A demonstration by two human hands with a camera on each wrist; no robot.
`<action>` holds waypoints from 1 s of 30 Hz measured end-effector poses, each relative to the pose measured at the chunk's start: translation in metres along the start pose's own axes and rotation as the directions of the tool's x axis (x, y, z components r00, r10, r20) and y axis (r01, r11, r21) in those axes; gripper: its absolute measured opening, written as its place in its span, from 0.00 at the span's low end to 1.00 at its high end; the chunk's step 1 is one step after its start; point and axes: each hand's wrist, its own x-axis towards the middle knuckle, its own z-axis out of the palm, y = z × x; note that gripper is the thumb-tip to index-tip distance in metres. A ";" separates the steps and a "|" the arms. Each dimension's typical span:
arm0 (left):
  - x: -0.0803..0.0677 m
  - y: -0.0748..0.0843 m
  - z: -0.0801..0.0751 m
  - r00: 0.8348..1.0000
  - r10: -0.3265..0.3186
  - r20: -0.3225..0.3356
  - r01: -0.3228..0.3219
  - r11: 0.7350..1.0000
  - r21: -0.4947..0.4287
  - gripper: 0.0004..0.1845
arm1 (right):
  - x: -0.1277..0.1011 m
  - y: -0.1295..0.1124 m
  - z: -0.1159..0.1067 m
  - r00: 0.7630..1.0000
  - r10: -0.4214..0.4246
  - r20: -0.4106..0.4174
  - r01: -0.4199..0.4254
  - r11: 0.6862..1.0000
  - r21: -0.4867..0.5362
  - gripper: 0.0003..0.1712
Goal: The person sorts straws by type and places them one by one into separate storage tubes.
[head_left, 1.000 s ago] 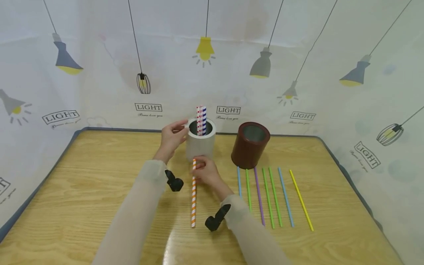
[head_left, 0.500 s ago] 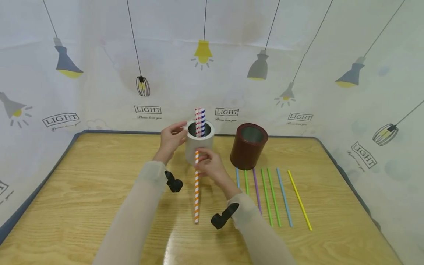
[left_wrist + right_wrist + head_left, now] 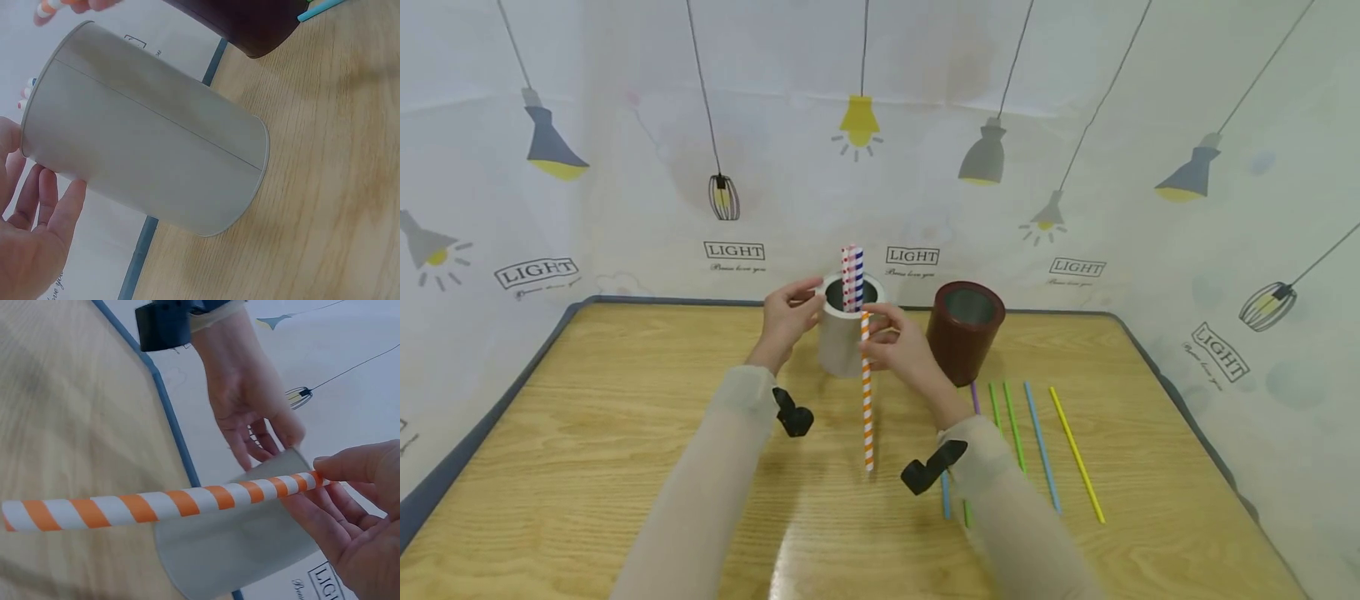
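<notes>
A white cylindrical container (image 3: 838, 342) stands upright, with red-dotted and blue-striped paper straws (image 3: 853, 279) inside. My left hand (image 3: 790, 318) holds it at the left of the rim; in the left wrist view the thumb is at the rim and the fingertips (image 3: 76, 187) touch the side. My right hand (image 3: 901, 346) pinches an orange-and-white striped paper straw (image 3: 867, 408) near its top end, between thumb and fingers. The straw hangs lengthwise in front of the container, its top close to the rim's front right. In the right wrist view the straw (image 3: 181, 503) crosses before the container.
A dark red cylindrical container (image 3: 962, 342) stands to the right, just beyond my right hand. Several thin straws in blue, green, purple and yellow (image 3: 1077, 454) lie on the wooden table (image 3: 625, 450), some partly behind my right sleeve. A lamp-printed backdrop (image 3: 790, 125) rises behind.
My right hand has raised the orange-striped straw off the table and carried it up and slightly right, towards the white container's rim. The left hand stays at the container.
</notes>
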 end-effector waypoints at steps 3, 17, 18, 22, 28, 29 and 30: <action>0.000 0.000 0.000 1.000 0.000 0.003 0.000 1.000 -0.001 0.19 | 0.006 -0.008 -0.007 1.000 -0.024 -0.013 0.024 1.000 -0.019 0.31; 0.001 -0.002 0.000 1.000 -0.013 0.015 0.013 1.000 0.021 0.19 | 0.041 -0.043 -0.028 0.991 -0.130 -0.041 0.124 0.986 -0.113 0.29; 0.001 -0.002 0.000 1.000 -0.013 0.015 0.013 1.000 0.022 0.19 | 0.044 -0.045 -0.029 0.989 -0.138 -0.048 0.132 0.984 -0.117 0.29; 0.001 -0.001 -0.001 1.000 -0.017 0.013 0.017 1.000 0.019 0.19 | 0.056 -0.058 -0.029 0.982 -0.163 -0.092 0.152 0.982 -0.110 0.30; 0.001 0.001 -0.002 1.000 -0.017 0.008 0.017 1.000 0.019 0.19 | 0.074 -0.079 -0.026 0.969 -0.201 -0.144 0.187 0.977 -0.101 0.30; 0.000 0.001 -0.002 1.000 -0.017 0.009 0.017 1.000 0.018 0.19 | 0.076 -0.082 -0.025 0.966 -0.209 -0.151 0.195 0.975 -0.102 0.30; 0.000 0.001 -0.002 1.000 -0.019 0.011 0.019 1.000 0.018 0.19 | 0.077 -0.085 -0.025 0.963 -0.218 -0.157 0.203 0.974 -0.104 0.30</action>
